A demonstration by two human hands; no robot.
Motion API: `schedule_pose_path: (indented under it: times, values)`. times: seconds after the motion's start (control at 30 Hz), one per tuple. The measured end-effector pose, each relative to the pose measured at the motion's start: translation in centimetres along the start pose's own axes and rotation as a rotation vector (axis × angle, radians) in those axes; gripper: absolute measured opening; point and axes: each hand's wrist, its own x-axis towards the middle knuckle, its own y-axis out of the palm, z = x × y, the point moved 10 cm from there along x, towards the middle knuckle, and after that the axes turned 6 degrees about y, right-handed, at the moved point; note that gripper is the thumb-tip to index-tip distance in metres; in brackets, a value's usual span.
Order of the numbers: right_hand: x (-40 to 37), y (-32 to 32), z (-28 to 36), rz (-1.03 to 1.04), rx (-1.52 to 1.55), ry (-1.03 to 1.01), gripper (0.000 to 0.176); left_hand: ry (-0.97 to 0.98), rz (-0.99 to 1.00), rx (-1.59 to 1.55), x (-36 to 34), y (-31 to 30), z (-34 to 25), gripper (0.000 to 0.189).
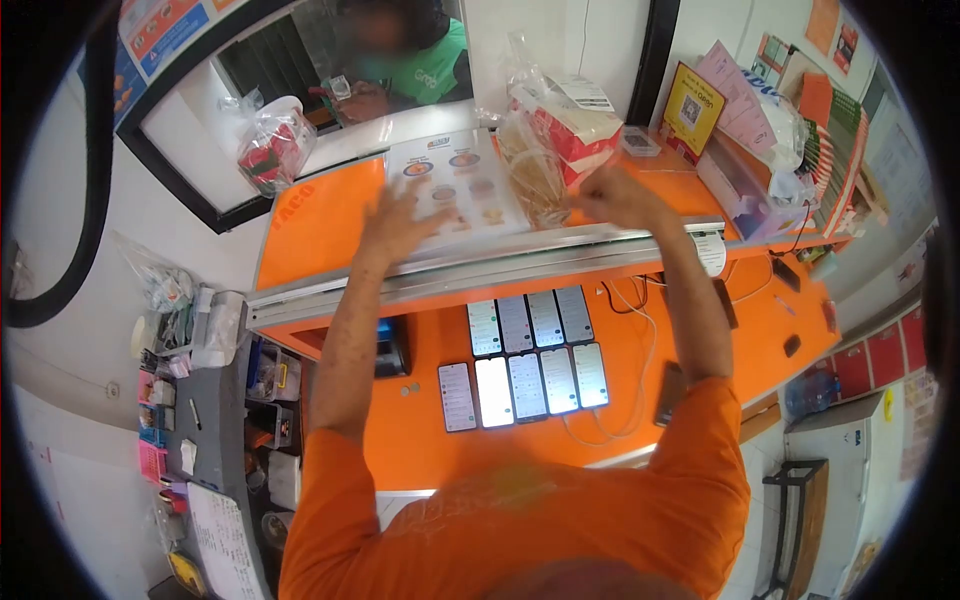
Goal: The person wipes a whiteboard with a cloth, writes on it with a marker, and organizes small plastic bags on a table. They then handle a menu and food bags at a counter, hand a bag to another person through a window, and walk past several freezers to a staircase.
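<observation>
Over the laminated menu sheet (493,212) on the raised orange counter, my left hand (400,222) is open, its fingers spread and a little blurred. My right hand (612,196) is closed, with curled fingers right at the edge of a clear plastic bag (535,180) with brownish contents; I cannot tell what is in its grip. Just behind that hand stands a red and white box (580,135) in plastic, with a paper slip (582,92) on top. A small clear container (640,141) sits to its right.
Two rows of lit phones (527,385) lie on the lower orange desk (410,450), with white cables (640,350) beside them. A yellow QR sign (692,110) stands at the right. Beyond the window opening is a person in a green shirt (435,75); a bagged red item (272,150) hangs nearby.
</observation>
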Motion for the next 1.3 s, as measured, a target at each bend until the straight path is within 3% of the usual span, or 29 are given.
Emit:
schedule_pose_path:
  times: [0.07,0.2,0.27,0.4,0.47,0.6,0.67,0.8,0.87,0.9,0.97,1.07,1.1,1.17,1.3]
  values:
    - [-1.6,1.6,3.0,-0.259,-0.133,-0.168,0.035,-0.67,-0.182,-0.068,-3.7,-2.2,7.2,0.075]
    - [-2.5,4.0,5.6,-0.409,-0.219,-0.079,0.029,-0.461,-0.13,-0.113,-3.6,-1.6,7.3,0.081]
    - [-2.0,4.6,5.1,-0.369,-0.235,0.089,0.024,-0.599,-0.212,-0.402,-4.1,-1.6,7.7,0.071]
    - [-1.2,5.2,6.2,-0.342,-0.158,0.045,0.028,-0.529,-0.172,-0.549,-4.4,-1.2,7.3,0.065]
    - [-0.9,5.3,6.0,-0.295,-0.044,0.096,0.034,-0.25,-0.045,-0.857,-3.3,-0.5,5.3,0.074]
    - [-0.8,4.8,6.7,-0.345,0.02,0.06,0.037,-0.157,-0.18,-0.867,-3.6,-1.3,6.1,0.068]
    - [-0.6,4.4,6.9,-0.406,-0.075,0.067,0.035,-0.309,-0.071,-0.764,-4.3,-0.6,6.7,0.064]
    - [0.0,4.5,6.9,-0.366,-0.152,0.116,0.034,-0.175,-0.09,-0.683,-3.5,-0.6,6.8,0.064]
    - [-0.2,4.2,7.6,-0.402,-0.187,0.101,0.033,-0.375,0.02,-0.535,-3.9,0.5,8.2,0.061]
    - [-0.1,4.2,7.7,-0.401,-0.189,0.101,0.033,-0.376,0.02,-0.537,-3.6,0.3,8.2,0.061]
    - [-0.1,4.0,8.0,-0.407,-0.203,0.087,0.032,-0.416,0.215,-0.331,-3.1,1.0,8.3,0.056]
    - [0.3,4.4,7.4,-0.393,-0.221,0.106,0.033,-0.538,0.336,-0.398,-3.3,1.4,8.1,0.057]
    - [0.1,4.4,7.4,-0.395,-0.223,0.107,0.033,-0.536,0.334,-0.399,-3.4,1.2,7.4,0.057]
    - [-0.8,3.2,8.7,-0.509,-0.286,0.061,0.034,-0.437,0.229,0.112,-3.5,-1.4,6.0,0.058]
    - [-1.6,-1.8,8.1,-0.649,-0.22,0.198,0.033,-0.41,0.194,0.15,-3.2,-0.5,5.9,0.06]
